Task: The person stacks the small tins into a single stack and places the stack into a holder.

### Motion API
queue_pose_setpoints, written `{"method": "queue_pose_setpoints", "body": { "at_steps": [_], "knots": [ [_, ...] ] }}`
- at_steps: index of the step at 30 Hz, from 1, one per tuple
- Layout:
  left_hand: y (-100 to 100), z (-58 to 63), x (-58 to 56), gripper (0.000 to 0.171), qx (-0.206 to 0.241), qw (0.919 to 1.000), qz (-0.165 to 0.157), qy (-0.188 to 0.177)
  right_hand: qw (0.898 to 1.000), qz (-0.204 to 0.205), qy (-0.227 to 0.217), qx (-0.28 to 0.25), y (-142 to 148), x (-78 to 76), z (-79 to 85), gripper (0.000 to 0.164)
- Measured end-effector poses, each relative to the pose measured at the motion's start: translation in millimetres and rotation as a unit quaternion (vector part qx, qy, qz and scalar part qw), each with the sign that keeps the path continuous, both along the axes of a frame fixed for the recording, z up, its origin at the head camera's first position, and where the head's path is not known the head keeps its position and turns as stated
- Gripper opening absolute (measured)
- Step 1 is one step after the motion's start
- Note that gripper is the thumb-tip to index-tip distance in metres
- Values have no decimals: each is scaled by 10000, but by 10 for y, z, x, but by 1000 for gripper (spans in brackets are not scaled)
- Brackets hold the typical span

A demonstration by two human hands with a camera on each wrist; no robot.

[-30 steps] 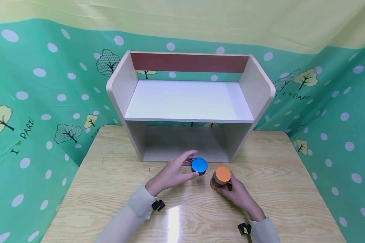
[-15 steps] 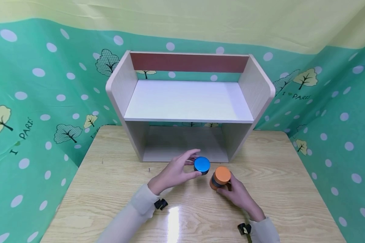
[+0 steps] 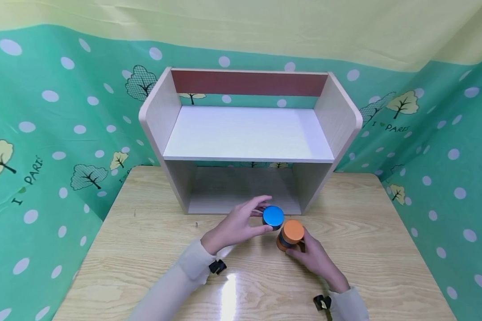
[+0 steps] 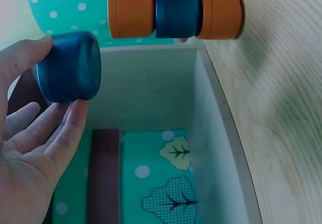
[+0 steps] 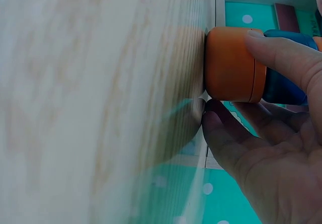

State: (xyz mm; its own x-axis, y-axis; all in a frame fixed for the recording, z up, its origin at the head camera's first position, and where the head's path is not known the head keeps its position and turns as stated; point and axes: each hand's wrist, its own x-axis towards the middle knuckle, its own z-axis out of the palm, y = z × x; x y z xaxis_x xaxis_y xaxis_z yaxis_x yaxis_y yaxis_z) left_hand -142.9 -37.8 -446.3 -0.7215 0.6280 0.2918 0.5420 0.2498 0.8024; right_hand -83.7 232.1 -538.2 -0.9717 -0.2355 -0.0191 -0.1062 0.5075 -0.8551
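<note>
My left hand (image 3: pixel 238 226) pinches a small round blue tin (image 3: pixel 273 216) between thumb and fingers, raised off the table. Just right of it stands an upright stack of three similar tins. An orange tin (image 3: pixel 293 231) tops the stack, a blue tin (image 4: pixel 177 10) forms its middle, and another orange tin (image 5: pixel 231 65) stands on the table at the bottom. My right hand (image 3: pixel 314 255) holds the stack low from its right side, the thumb on the lowest tin in the right wrist view. In the head view the raised blue tin appears close to the top orange one.
Behind the hands stands a white two-tier shelf (image 3: pixel 249 133) with a brown back bar (image 3: pixel 249 83). It rests on a light wooden table (image 3: pixel 144 232). A green dotted curtain (image 3: pixel 56 111) surrounds the table at the back and sides.
My left hand has carried the blue tin a little to the right, nearer the stack. My right hand and the stack have stayed in place.
</note>
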Motion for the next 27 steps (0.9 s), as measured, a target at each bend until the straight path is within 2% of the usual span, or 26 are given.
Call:
{"method": "queue_pose_setpoints", "body": {
  "at_steps": [20, 27],
  "knots": [
    [280, 41, -57, 73, -23, 9987, -451, 234, 9999, 119, 70, -71, 12, -5, 18, 67],
    [370, 41, -58, 73, -60, 9980, -570, 270, 9993, 287, 215, -75, 30, -16, -1, 67]
  ]
}}
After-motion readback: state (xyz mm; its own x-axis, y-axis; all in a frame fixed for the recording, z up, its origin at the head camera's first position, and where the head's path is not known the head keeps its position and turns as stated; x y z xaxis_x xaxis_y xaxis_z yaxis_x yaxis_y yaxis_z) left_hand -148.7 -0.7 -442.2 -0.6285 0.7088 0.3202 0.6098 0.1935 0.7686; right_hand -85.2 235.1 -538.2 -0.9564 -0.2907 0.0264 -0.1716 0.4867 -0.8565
